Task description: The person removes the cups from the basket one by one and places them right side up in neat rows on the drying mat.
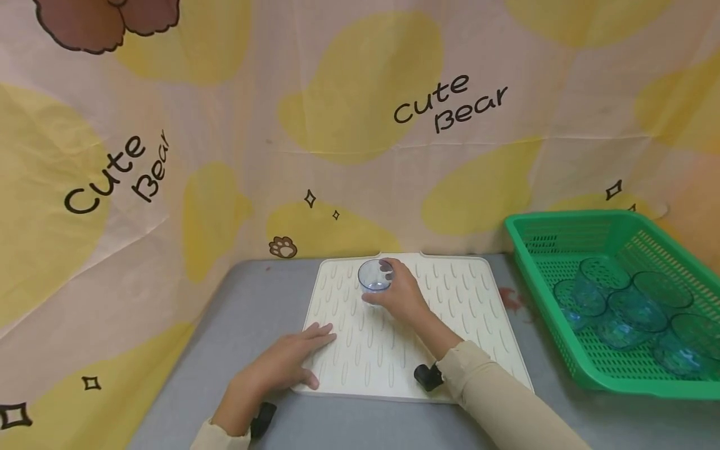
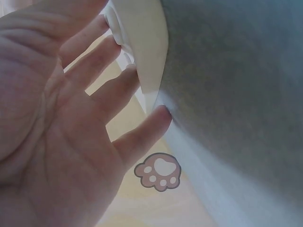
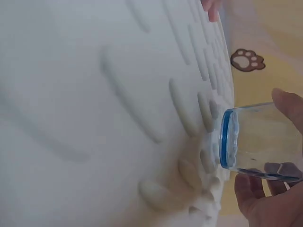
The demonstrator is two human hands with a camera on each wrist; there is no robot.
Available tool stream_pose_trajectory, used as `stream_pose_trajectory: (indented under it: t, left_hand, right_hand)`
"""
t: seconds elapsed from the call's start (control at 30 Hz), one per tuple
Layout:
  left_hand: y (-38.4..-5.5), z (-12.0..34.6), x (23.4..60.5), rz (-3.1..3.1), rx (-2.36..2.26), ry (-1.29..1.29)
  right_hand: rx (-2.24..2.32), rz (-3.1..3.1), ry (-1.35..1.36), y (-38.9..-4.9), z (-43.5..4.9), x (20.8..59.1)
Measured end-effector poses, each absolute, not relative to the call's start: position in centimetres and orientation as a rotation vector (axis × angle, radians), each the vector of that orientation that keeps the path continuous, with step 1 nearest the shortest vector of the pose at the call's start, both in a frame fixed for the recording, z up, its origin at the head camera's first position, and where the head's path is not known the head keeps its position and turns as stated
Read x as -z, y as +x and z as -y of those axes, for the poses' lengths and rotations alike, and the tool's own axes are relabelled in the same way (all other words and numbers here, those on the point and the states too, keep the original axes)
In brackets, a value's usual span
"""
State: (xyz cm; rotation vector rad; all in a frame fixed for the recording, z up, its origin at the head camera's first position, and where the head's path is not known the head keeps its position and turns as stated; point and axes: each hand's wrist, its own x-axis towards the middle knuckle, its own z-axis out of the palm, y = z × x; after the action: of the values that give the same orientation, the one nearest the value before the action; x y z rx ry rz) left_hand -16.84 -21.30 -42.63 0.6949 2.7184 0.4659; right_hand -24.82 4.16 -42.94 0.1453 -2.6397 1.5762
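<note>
My right hand [image 1: 404, 294] grips a clear, blue-tinted drinking glass [image 1: 374, 278] by its side, thumb and fingers around the wall. The glass is upright at the back middle of a white ribbed mat [image 1: 365, 375]. In the right wrist view its thick blue base [image 3: 227, 138] is right at the mat's ridges. At the mat's near left edge is my left hand [image 1: 287, 360], with fingers spread and holding nothing. Its fingertips overlap that edge in the head view, and the left wrist view shows its palm [image 2: 61, 127] beside the mat's rim [image 2: 149, 47].
A green plastic basket [image 1: 585, 372] stands to the right of the mat, with several similar glasses [image 1: 630, 319] inside. The grey table [image 1: 264, 284] extends around the mat. A patterned cloth [image 1: 349, 94] hangs right behind the table and along its left side.
</note>
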Motion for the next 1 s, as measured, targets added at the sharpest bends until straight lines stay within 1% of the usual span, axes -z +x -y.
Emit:
stream_pose_trajectory:
  t: [0.2, 0.3, 0.47, 0.57, 0.8, 1.0]
  left_hand:
    - [-17.0, 21.4, 42.8, -2.718, -0.451, 0.707]
    - [-17.0, 21.5, 42.8, -2.728, -0.447, 0.721]
    - [-17.1, 21.7, 42.8, -2.732, -0.436, 0.748]
    - [-17.3, 21.6, 42.8, -2.732, -0.426, 0.767]
    - [-17.5, 21.3, 42.8, -2.721, -0.437, 0.75]
    - [-17.4, 21.4, 42.7, -2.724, -0.442, 0.758]
  right_hand:
    - [-1.609, 2.665, 0.092, -26.0, -3.4, 43.4]
    - [-1.628, 2.666, 0.113, -26.2, -3.3, 43.4]
    - [-1.63, 2.699, 0.156, -26.6, -3.8, 43.3]
    - [-1.642, 2.732, 0.115, -26.5, -4.2, 43.1]
    - [-1.714, 2.733, 0.083, -24.4, -6.9, 43.3]
    - [-1.661, 2.748, 0.082, -22.1, -9.8, 43.0]
